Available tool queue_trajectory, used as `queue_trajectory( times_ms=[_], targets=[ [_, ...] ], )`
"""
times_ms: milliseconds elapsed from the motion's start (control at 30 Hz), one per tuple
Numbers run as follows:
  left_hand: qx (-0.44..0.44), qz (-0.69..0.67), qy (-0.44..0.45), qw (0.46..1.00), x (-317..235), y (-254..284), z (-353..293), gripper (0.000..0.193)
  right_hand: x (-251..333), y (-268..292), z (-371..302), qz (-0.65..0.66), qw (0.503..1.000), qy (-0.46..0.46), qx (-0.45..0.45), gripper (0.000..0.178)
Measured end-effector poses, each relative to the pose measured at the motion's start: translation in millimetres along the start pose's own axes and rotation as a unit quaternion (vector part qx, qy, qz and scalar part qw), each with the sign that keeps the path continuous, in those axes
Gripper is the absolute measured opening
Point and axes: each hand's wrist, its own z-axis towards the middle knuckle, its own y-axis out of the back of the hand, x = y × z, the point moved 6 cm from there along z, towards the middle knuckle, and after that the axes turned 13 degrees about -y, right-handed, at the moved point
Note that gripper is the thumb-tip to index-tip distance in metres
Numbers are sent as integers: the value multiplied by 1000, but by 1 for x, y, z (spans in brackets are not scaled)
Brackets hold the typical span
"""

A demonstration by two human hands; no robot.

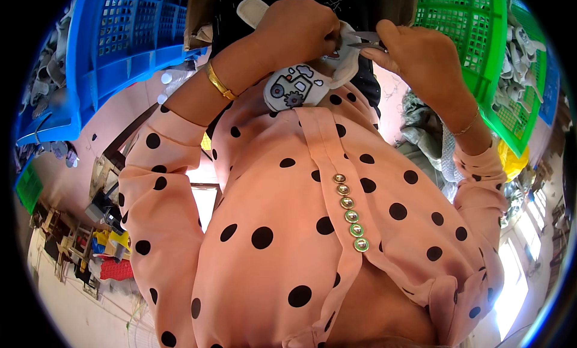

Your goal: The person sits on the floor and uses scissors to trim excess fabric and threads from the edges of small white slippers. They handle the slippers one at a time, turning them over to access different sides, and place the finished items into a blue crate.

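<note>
Head view. Left hand [300, 32] closed on a white fabric piece [293, 91] bearing a printed vehicle, far middle, just beyond the polka-dot shirt [270, 198]. Fingertips tucked under; exact grip hidden. Part of the print covered by the hand. Right hand [421, 56], just right, gripping scissors [369, 45]: blades point left, close to the fabric; handles mostly hidden in the palm, contact of blades and cloth unclear. Blue crate [90, 77] far left, green crate [463, 17] far right, both cut off; their grey contents hard to make out.
</note>
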Motion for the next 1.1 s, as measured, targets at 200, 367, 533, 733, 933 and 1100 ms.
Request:
queue_trajectory(
  times_ms=[200, 367, 533, 733, 933, 1100],
  targets=[
    [11, -26, -39, 999, -5, 12, 2, 12, 12, 2, 15, -115, 987, 70, 91, 30],
    [1, -45, -41, 998, -2, 13, 1, 12, 22, -1, 26, -127, 979, 99, 122, 37],
    [18, -66, -18, 997, -1, 14, 4, 12, 26, -11, 32, -148, 974, 111, 132, 32],
    [27, -78, -5, 997, 3, 12, 8, 14, 24, -23, 33, -133, 977, 108, 128, 26],
    [28, -83, -3, 996, 6, 8, 11, 18, 23, -32, 37, -165, 969, 125, 133, 24],
    [45, -80, 4, 996, 8, 7, 11, 19, 25, -26, 38, -165, 965, 153, 135, 25]
  ],
)
